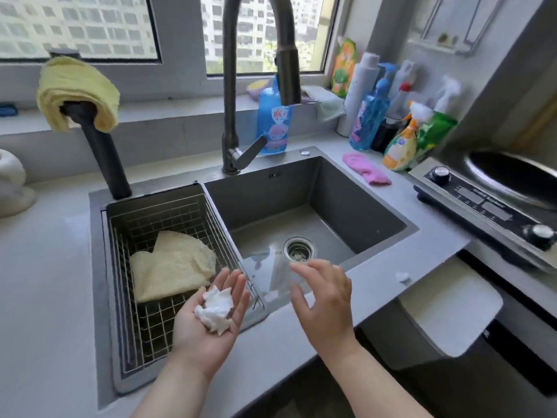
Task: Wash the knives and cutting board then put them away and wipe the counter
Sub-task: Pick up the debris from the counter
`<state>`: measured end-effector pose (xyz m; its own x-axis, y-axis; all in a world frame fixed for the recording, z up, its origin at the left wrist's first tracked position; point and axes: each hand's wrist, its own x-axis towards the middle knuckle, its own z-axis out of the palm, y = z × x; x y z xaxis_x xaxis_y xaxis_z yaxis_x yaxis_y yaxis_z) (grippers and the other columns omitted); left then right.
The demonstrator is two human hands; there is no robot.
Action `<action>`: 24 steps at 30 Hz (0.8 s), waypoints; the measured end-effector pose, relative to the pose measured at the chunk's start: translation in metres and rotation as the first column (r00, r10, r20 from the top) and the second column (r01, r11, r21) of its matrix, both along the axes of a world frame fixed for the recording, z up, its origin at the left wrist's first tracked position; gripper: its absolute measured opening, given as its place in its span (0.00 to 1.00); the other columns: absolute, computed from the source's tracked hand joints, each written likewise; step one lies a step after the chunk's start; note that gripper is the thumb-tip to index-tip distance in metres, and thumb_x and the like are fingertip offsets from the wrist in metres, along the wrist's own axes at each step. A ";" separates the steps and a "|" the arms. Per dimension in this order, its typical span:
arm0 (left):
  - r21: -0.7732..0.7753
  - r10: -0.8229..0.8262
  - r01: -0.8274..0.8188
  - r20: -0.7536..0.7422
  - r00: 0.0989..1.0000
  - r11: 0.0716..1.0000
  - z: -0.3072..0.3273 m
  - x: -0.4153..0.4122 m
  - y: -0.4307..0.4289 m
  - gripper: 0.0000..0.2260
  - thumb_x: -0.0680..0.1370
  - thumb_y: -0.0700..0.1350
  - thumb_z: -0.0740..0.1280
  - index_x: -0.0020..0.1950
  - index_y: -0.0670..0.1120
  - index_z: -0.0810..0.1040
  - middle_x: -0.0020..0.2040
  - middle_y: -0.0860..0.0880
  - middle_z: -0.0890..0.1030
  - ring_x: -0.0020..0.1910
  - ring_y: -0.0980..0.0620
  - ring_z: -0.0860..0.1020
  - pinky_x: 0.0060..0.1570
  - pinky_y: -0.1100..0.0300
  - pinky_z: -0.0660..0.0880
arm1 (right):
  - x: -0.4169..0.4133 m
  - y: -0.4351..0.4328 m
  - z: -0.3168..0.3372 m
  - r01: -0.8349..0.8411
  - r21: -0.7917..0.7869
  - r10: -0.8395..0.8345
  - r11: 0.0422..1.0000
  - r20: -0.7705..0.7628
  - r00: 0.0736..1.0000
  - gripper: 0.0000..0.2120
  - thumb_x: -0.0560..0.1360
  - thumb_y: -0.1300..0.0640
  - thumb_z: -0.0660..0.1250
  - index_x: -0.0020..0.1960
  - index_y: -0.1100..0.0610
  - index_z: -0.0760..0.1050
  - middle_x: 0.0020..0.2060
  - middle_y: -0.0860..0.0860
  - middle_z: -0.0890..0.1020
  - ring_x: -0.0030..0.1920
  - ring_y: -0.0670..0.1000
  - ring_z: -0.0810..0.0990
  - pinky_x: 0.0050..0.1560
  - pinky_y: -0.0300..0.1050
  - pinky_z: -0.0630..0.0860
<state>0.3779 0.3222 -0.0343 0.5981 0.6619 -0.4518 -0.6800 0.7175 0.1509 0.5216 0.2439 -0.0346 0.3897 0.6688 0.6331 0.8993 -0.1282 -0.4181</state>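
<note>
Grey counter [45, 267] with sink [361, 200]. Left hand [208, 315]: palm up, fingers straight, carrying 1 crumpled white tissue [215, 310]. Right hand [325, 300]: fingers spread, empty, above the sink edge.

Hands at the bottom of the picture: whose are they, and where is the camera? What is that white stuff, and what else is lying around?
They belong to one person. The camera sits on that person's head and looks down, so you see only arms and hands. The left hand lies palm up with a crumpled white paper wad resting on it, not squeezed. The right hand hovers open over the front edge of the grey metal sink, holding nothing. In the sink's left part sits a wire basket with a pale yellow cloth inside. A tall dark tap arches over it. On the grey counter lies a pink cloth, and colourful plastic cleaning bottles stand behind it.
</note>
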 end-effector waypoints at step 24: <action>-0.081 0.036 -0.048 -0.139 0.990 0.996 -0.001 0.262 -0.101 0.16 0.81 0.46 0.53 0.48 0.39 0.76 0.36 0.41 0.83 0.32 0.45 0.83 0.33 0.51 0.80 | 0.219 -0.068 0.001 -0.238 0.053 0.242 0.970 -0.348 0.906 0.11 0.71 0.64 0.65 0.47 0.50 0.72 0.39 0.39 0.69 0.39 0.37 0.72 0.40 0.23 0.69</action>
<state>0.6399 0.2216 -0.0351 0.4989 0.6414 -0.5829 -0.6867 0.7029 0.1857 0.7410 0.1763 -0.0336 0.4151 0.7649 0.4925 0.6991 0.0783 -0.7108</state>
